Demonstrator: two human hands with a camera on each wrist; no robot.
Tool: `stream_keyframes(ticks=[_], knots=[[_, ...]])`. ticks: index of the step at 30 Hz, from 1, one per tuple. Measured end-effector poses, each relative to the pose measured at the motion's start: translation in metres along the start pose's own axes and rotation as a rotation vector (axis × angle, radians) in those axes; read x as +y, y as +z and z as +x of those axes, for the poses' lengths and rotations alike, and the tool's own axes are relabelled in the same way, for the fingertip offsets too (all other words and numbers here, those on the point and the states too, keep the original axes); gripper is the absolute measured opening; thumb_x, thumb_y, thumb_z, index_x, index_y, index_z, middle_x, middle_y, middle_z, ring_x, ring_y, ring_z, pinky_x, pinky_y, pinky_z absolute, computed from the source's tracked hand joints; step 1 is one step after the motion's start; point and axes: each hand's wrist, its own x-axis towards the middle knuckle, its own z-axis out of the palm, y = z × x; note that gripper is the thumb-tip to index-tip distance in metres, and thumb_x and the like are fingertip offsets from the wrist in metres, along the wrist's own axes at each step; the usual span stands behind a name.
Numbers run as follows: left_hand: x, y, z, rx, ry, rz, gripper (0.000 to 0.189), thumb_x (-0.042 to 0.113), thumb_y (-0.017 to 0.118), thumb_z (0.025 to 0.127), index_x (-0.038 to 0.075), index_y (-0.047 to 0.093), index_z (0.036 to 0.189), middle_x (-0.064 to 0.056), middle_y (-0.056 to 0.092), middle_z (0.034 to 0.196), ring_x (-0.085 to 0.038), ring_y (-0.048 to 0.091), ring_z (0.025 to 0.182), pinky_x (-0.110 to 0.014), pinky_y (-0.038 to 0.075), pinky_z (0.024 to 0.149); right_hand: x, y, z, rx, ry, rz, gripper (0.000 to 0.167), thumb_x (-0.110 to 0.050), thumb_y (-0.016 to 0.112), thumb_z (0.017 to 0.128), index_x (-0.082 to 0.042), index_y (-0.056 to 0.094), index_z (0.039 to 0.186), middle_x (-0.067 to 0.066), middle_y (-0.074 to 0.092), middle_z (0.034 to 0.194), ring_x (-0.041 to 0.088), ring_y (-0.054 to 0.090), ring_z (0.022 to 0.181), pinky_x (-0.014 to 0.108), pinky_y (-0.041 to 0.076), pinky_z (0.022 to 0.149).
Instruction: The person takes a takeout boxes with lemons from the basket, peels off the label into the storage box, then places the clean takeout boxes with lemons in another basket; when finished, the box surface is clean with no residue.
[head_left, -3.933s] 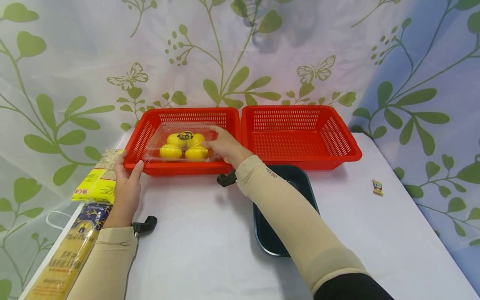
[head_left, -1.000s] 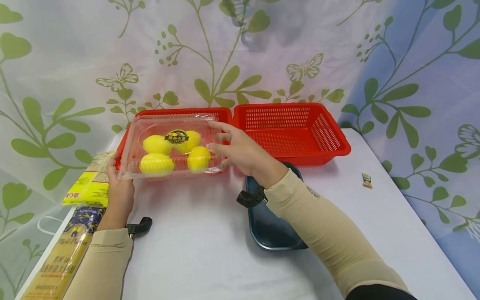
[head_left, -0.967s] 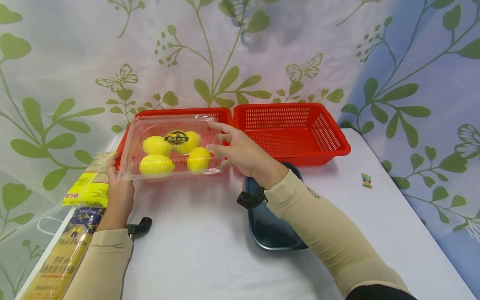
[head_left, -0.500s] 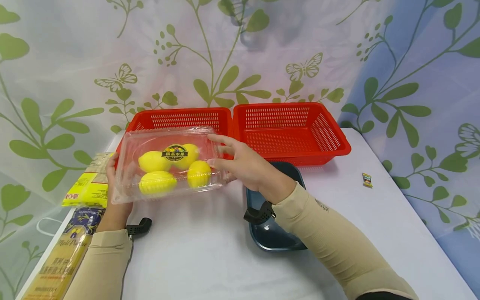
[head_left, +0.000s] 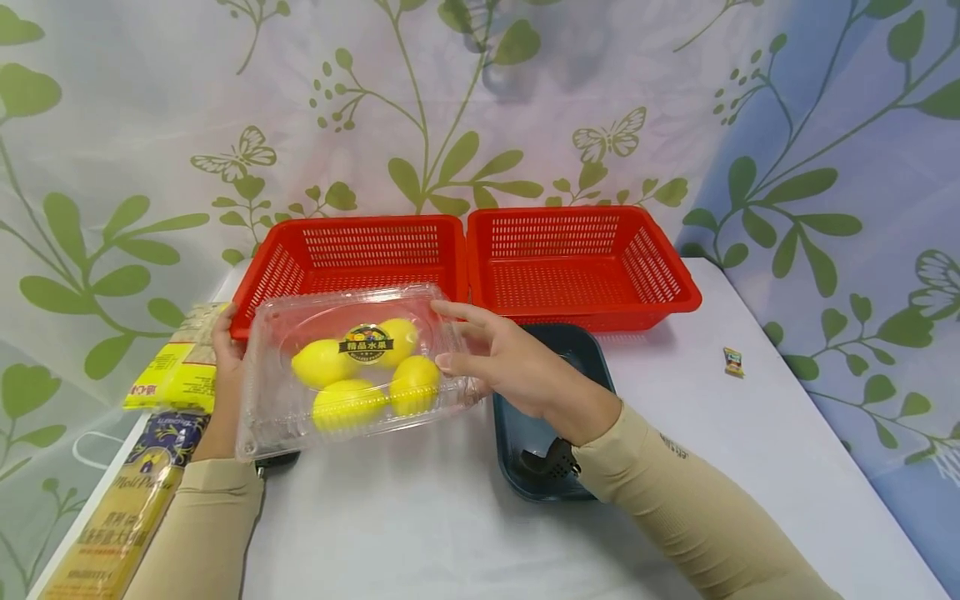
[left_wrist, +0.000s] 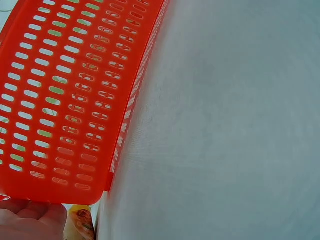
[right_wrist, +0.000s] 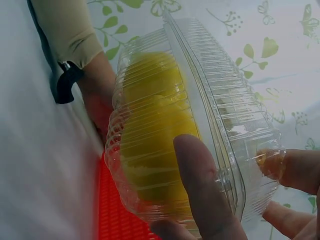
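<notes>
My right hand (head_left: 517,362) grips the right end of a clear plastic fruit box (head_left: 272,421), thumb on its front and fingers behind. Several yellow lemons (head_left: 324,363) lie inside under a black label. The box is tilted, raised in front of the left red basket (head_left: 367,223). My left hand (head_left: 226,343) holds that basket at its front left corner; the box hides part of this hand and wrist. In the left wrist view its fingers (left_wrist: 37,212) are curled at the basket's edge. The right wrist view shows the thumb (right_wrist: 200,180) pressed along the box's ribbed side.
A second red basket (head_left: 585,319) stands against the first on the right. Below it sits a dark tray (head_left: 513,454), partly under my right forearm. On the left edge lie a yellow bag (head_left: 168,375) and a spaghetti pack (head_left: 112,517). A small wrapped snack (head_left: 733,362) lies far right.
My right hand has lifted the box of lemons out of the left basket and brought it toward me, uncovering the basket's inside. The left hand has stayed at the basket corner.
</notes>
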Motion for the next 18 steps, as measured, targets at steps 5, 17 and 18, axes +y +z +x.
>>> stream_keyframes(ticks=[5,17,18], knots=[[0.006,0.004,-0.002,0.021,-0.040,-0.025,0.085,0.031,0.073,0.100,0.047,0.016,0.162,-0.005,0.019,0.170,-0.025,0.031,0.146,-0.023,0.054,0.092,0.008,0.000,-0.008,-0.037,0.004,0.045,0.073,-0.016,0.080,0.097,-0.035,0.047,0.159,0.010,0.039,0.158,0.035,0.057,0.123,0.049,0.063,0.080],[0.013,0.007,-0.012,0.021,-0.040,0.201,0.076,0.047,0.058,0.107,0.046,0.009,0.164,-0.004,0.015,0.172,-0.028,0.026,0.152,-0.026,0.042,0.110,0.028,0.002,-0.017,-0.091,0.010,0.102,0.076,-0.010,0.077,0.098,-0.026,0.042,0.163,0.015,0.039,0.160,0.038,0.061,0.118,0.052,0.063,0.075],[0.013,0.008,-0.013,0.020,-0.027,0.215,0.075,0.047,0.057,0.107,0.045,0.008,0.165,-0.004,0.014,0.172,-0.027,0.026,0.152,-0.027,0.040,0.112,0.030,0.002,-0.018,-0.090,0.013,0.097,0.075,-0.010,0.077,0.098,-0.026,0.042,0.163,0.014,0.039,0.160,0.037,0.061,0.118,0.052,0.063,0.075]])
